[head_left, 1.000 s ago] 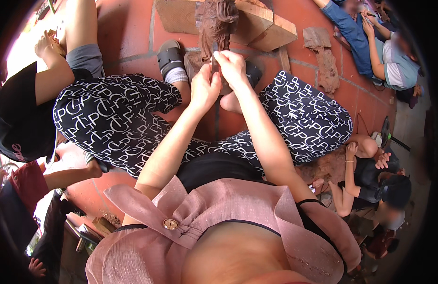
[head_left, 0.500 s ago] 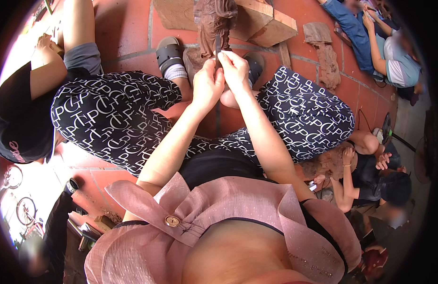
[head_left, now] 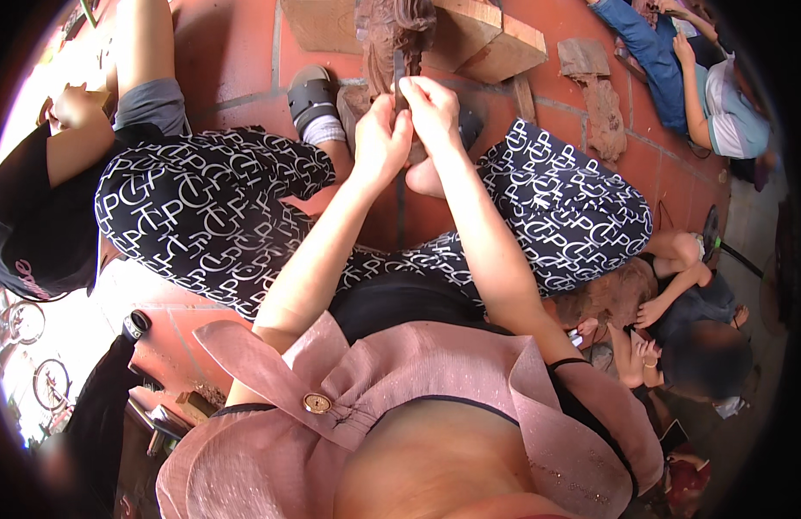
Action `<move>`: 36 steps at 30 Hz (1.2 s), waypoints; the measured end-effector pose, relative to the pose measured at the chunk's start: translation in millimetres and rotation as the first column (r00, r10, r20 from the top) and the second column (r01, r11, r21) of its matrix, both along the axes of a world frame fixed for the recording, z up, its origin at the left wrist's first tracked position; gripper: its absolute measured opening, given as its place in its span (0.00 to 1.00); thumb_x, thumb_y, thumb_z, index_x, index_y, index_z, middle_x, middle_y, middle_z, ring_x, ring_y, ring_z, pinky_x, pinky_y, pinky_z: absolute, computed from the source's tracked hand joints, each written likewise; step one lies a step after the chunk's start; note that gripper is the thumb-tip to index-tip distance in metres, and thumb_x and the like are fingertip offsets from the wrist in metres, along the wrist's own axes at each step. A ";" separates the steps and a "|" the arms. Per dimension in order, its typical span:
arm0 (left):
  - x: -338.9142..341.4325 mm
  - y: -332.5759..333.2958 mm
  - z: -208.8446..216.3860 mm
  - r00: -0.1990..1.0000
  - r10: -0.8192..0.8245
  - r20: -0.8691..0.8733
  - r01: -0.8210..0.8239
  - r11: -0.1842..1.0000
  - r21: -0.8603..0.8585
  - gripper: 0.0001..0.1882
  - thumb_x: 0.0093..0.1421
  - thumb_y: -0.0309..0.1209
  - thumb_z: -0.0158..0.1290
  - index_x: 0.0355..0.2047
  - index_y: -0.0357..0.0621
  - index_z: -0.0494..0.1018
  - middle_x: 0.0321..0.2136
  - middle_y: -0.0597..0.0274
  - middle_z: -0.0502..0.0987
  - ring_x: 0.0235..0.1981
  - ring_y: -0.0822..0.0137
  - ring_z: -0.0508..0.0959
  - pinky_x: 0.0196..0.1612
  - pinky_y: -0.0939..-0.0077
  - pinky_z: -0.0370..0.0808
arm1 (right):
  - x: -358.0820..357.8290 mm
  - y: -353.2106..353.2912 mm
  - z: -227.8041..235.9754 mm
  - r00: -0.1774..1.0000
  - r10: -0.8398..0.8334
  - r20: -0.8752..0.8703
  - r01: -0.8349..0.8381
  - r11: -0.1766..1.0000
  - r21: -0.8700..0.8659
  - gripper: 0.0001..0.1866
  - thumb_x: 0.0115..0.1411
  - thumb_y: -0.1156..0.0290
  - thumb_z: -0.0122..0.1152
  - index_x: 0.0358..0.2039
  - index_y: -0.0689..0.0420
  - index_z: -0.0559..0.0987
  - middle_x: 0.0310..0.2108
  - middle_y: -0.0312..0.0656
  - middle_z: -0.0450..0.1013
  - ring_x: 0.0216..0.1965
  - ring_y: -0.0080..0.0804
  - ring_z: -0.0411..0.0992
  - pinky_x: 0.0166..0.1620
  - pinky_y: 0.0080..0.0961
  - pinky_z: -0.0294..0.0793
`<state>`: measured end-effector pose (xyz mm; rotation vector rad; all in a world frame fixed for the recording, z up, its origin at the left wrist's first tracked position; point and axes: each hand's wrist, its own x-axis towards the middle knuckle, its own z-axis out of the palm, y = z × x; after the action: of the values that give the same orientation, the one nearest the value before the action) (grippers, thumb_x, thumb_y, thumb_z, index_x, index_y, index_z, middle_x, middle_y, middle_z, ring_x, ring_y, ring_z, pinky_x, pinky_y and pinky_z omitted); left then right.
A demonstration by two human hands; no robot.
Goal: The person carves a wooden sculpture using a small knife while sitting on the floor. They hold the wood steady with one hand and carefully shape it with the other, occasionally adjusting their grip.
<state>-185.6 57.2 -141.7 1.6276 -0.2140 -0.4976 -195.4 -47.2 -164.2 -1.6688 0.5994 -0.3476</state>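
Observation:
A reddish-brown carved wooden piece [head_left: 385, 43] stands at the top middle, in front of my feet. The narrow, flat grey blade of a chisel [head_left: 399, 66] lies against its lower part, and my fingers hide the handle. My left hand [head_left: 379, 143] is closed round the chisel from the left, thumb up along it. From the right, my right hand [head_left: 431, 105] grips it a little farther forward, fingers curled at the base of the blade. The two hands are close together between my knees.
Pale wooden blocks [head_left: 495, 48] sit behind and right of the carving. Another brown carved piece [head_left: 601, 112] lies on the red tiled floor [head_left: 231, 65] farther right. People sit close by on both sides; one at lower right has hands near a brown carved block [head_left: 612, 294].
Both my hands have shifted slightly, and the chisel blade stays against the carving. At lower right a person has leaned and moved their arms. The person at left has moved a hand.

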 end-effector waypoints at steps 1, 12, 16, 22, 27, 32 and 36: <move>8.6 -4.1 -4.0 0.997 -0.009 0.079 0.003 0.998 0.069 0.09 0.61 0.27 0.45 0.39 0.36 0.66 0.17 0.63 0.70 0.09 0.76 0.66 0.11 0.81 0.65 | 9.8 -6.4 -0.9 1.000 0.005 -0.005 -0.005 1.000 0.015 0.12 0.57 0.65 0.58 0.31 0.62 0.79 0.16 0.35 0.69 0.20 0.18 0.64 0.25 0.21 0.65; -2.0 6.3 -20.9 0.996 0.000 0.091 -0.011 0.994 0.112 0.07 0.60 0.29 0.44 0.36 0.38 0.66 0.16 0.64 0.69 0.10 0.76 0.66 0.11 0.80 0.63 | -4.7 0.1 -14.0 0.994 0.036 -0.104 -0.043 0.997 -0.062 0.12 0.56 0.65 0.58 0.32 0.62 0.79 0.18 0.39 0.73 0.22 0.21 0.69 0.27 0.22 0.68; -4.1 9.6 -29.0 0.985 -0.004 0.172 -0.023 0.988 0.153 0.08 0.60 0.29 0.44 0.38 0.38 0.67 0.15 0.66 0.68 0.09 0.76 0.66 0.11 0.80 0.63 | -4.4 4.1 -1.9 0.997 0.031 -0.066 -0.035 0.997 -0.062 0.11 0.57 0.66 0.57 0.31 0.62 0.79 0.18 0.38 0.71 0.21 0.20 0.67 0.27 0.22 0.67; -10.1 12.3 -27.1 0.983 -0.015 0.181 -0.026 0.975 0.220 0.10 0.60 0.29 0.45 0.40 0.37 0.67 0.17 0.61 0.70 0.09 0.74 0.67 0.12 0.79 0.65 | -4.1 6.2 -7.7 0.988 0.046 -0.149 -0.047 0.999 -0.007 0.12 0.57 0.65 0.57 0.30 0.62 0.78 0.18 0.38 0.72 0.22 0.20 0.67 0.27 0.22 0.67; -5.4 8.5 -27.1 0.980 0.013 0.198 -0.038 0.991 0.124 0.09 0.60 0.29 0.45 0.39 0.37 0.66 0.16 0.62 0.69 0.09 0.73 0.67 0.12 0.79 0.65 | 2.6 4.6 2.6 0.997 -0.003 -0.074 -0.003 0.996 -0.084 0.12 0.57 0.64 0.57 0.30 0.63 0.78 0.17 0.40 0.71 0.21 0.21 0.67 0.27 0.23 0.67; -11.4 12.3 -29.6 0.984 0.016 0.179 -0.044 0.987 0.154 0.08 0.60 0.27 0.45 0.38 0.36 0.66 0.15 0.64 0.68 0.09 0.75 0.66 0.11 0.78 0.63 | -5.9 7.7 -4.1 0.991 0.050 -0.128 -0.066 0.990 -0.122 0.13 0.56 0.63 0.58 0.30 0.62 0.78 0.18 0.41 0.71 0.21 0.23 0.68 0.26 0.24 0.67; -7.9 5.9 -32.3 0.983 0.015 0.185 -0.038 0.992 0.120 0.06 0.60 0.27 0.45 0.34 0.37 0.65 0.15 0.64 0.68 0.09 0.75 0.66 0.10 0.80 0.62 | 2.0 -0.4 0.0 0.998 0.022 -0.058 -0.027 0.997 -0.078 0.12 0.59 0.64 0.56 0.31 0.61 0.78 0.18 0.32 0.70 0.22 0.17 0.65 0.27 0.19 0.66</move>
<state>-193.4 63.1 -174.0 1.7965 -0.3034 -0.3451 -193.4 -47.6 -164.2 -1.7652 0.6141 -0.3094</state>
